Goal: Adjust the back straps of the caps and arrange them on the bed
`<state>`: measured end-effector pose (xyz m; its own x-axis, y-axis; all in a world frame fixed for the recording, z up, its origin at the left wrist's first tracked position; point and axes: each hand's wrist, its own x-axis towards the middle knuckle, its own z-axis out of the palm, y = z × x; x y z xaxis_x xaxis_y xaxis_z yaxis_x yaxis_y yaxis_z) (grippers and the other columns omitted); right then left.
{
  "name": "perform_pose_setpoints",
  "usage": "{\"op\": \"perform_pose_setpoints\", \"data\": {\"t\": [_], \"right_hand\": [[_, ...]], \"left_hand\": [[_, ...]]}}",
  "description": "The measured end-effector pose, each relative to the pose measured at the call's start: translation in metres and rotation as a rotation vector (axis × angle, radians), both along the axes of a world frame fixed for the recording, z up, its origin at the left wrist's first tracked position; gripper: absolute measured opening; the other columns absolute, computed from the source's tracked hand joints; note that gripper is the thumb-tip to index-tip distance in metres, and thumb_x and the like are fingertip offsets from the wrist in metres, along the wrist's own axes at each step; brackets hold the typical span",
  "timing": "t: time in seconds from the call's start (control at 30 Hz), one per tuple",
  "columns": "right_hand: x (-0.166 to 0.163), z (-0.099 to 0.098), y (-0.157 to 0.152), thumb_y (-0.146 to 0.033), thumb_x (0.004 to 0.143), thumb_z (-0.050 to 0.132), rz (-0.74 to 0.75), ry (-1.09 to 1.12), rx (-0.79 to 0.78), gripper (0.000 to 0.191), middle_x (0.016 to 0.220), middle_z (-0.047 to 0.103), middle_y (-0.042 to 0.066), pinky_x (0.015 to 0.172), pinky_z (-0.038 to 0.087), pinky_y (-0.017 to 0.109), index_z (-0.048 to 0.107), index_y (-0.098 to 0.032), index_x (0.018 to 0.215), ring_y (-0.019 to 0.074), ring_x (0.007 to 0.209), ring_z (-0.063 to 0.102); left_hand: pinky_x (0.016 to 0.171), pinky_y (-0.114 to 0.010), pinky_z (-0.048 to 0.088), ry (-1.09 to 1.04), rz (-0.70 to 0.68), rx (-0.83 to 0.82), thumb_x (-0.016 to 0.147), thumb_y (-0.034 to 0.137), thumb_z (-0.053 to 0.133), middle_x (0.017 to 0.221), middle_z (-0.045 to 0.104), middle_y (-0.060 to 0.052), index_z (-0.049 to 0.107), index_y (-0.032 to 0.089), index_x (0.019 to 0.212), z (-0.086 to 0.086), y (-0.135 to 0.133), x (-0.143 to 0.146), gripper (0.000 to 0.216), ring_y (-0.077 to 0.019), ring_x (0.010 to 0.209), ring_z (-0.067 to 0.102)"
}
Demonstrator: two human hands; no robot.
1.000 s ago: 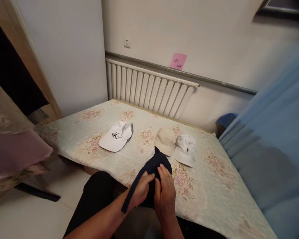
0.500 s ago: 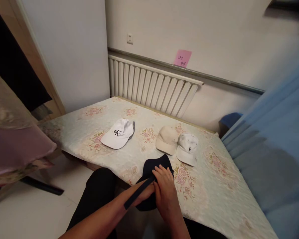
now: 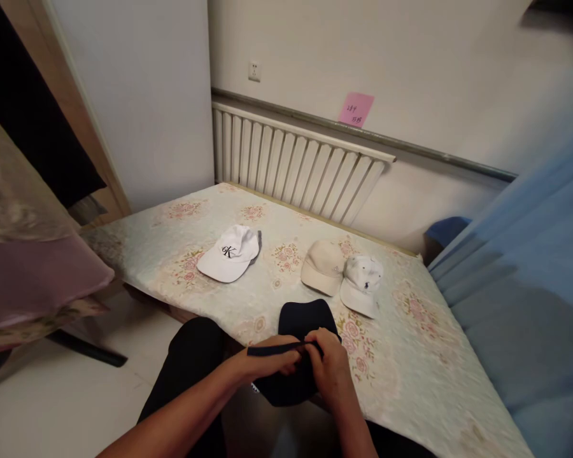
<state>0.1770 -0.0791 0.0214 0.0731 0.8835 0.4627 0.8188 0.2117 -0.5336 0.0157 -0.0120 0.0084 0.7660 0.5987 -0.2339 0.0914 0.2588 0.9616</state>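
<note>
Over my lap at the near edge of the bed I hold a dark navy cap (image 3: 291, 387), its brim pointing away. My left hand (image 3: 277, 357) is closed at the back strap, whose long loose end lies across the back of that hand to the left. Beside it, my right hand (image 3: 330, 362) pinches the strap where it meets the cap. Both hands' fingertips are partly hidden. Just beyond are a beige cap (image 3: 321, 264) and a white cap with a small dark emblem (image 3: 363, 280), touching side by side. Farther left lies a white cap with black letters (image 3: 232, 253).
A floral cover (image 3: 430, 369) spreads over the bed, with a white radiator (image 3: 291, 162) behind it. Blue curtain cloth (image 3: 530, 267) hangs at the right. A draped chair (image 3: 42, 280) stands at the left.
My right hand has gone from lying over the cap with fingers extended to pinching the strap. The strap's loose end has swung from slanting downward to nearly level.
</note>
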Motion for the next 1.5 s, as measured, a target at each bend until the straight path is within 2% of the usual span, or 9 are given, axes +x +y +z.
{"op": "perform_pose_setpoints", "data": {"t": [0.17,0.37,0.57,0.7,0.8,0.9,1.03,1.33,1.5], "right_hand": [[0.008,0.003,0.000,-0.019,0.081,0.050,-0.088,0.146,-0.063,0.009,0.074,0.060,0.001,0.067,0.043,0.030,0.056,-0.021,0.076,0.0178,0.072,0.056],[0.015,0.001,-0.001,-0.026,0.079,0.052,-0.171,0.277,-0.097,0.011,0.069,0.060,0.000,0.065,0.042,0.029,0.055,-0.021,0.070,0.0178,0.067,0.056],[0.023,-0.006,-0.004,-0.024,0.078,0.048,-0.212,0.340,-0.120,0.011,0.064,0.063,-0.001,0.059,0.043,0.028,0.058,-0.021,0.075,0.0172,0.063,0.059],[0.025,-0.008,-0.005,-0.024,0.078,0.047,-0.200,0.403,-0.139,0.018,0.071,0.068,0.001,0.065,0.047,0.030,0.063,-0.020,0.084,0.0187,0.068,0.063],[0.026,-0.007,-0.007,-0.025,0.078,0.047,-0.192,0.480,-0.154,0.023,0.078,0.070,0.003,0.071,0.048,0.032,0.065,-0.019,0.091,0.0201,0.074,0.065],[0.029,-0.006,-0.009,-0.026,0.078,0.049,-0.200,0.519,-0.173,0.023,0.078,0.070,0.003,0.074,0.048,0.033,0.066,-0.019,0.092,0.0205,0.077,0.065],[0.035,-0.005,-0.012,-0.028,0.077,0.053,-0.185,0.592,-0.201,0.022,0.072,0.068,0.002,0.074,0.046,0.033,0.066,-0.019,0.092,0.0200,0.074,0.064],[0.038,0.001,-0.016,-0.038,0.071,0.064,-0.180,0.732,-0.264,0.021,0.055,0.060,-0.002,0.059,0.042,0.029,0.059,-0.019,0.078,0.0170,0.056,0.056],[0.035,0.009,-0.018,-0.039,0.070,0.065,-0.144,0.822,-0.265,0.022,0.061,0.065,0.000,0.064,0.043,0.029,0.055,-0.021,0.077,0.0187,0.063,0.062]], "left_hand": [[0.077,-0.030,0.043,0.101,0.048,0.142,0.080,0.034,0.050,0.100,0.065,-0.010,0.060,0.014,0.106,0.002,0.012,-0.011,0.034,-0.0170,0.085,0.062],[0.073,-0.024,0.039,0.130,0.091,0.312,0.081,0.030,0.049,0.093,0.064,-0.004,0.063,0.017,0.098,0.013,0.007,-0.043,0.026,-0.0147,0.084,0.056],[0.066,-0.022,0.038,0.192,-0.049,0.395,0.070,0.017,0.056,0.073,0.057,0.002,0.063,0.019,0.110,-0.002,-0.004,-0.063,0.041,-0.0119,0.068,0.050],[0.073,-0.025,0.041,0.157,-0.105,0.466,0.067,0.012,0.055,0.097,0.064,-0.002,0.057,0.025,0.123,-0.007,-0.013,-0.058,0.058,-0.0136,0.076,0.055],[0.075,-0.025,0.041,0.106,-0.125,0.522,0.066,0.009,0.054,0.119,0.060,-0.004,0.062,0.026,0.116,-0.010,-0.018,-0.047,0.053,-0.0150,0.084,0.056],[0.070,-0.023,0.040,0.120,-0.106,0.554,0.069,0.011,0.054,0.089,0.066,-0.003,0.069,0.020,0.090,-0.014,-0.020,-0.038,0.027,-0.0147,0.077,0.056],[0.060,-0.021,0.036,0.139,-0.028,0.498,0.070,0.016,0.054,0.066,0.055,0.002,0.061,0.017,0.072,-0.015,-0.016,-0.031,0.007,-0.0115,0.063,0.050],[0.053,-0.021,0.036,0.096,0.101,0.266,0.073,0.028,0.055,0.056,0.049,0.005,0.054,0.017,0.076,-0.002,0.000,-0.018,0.011,-0.0103,0.053,0.049],[0.053,-0.022,0.038,0.098,0.153,0.205,0.072,0.030,0.056,0.054,0.047,0.007,0.052,0.018,0.079,0.000,0.005,-0.011,0.015,-0.0101,0.051,0.048]]}}
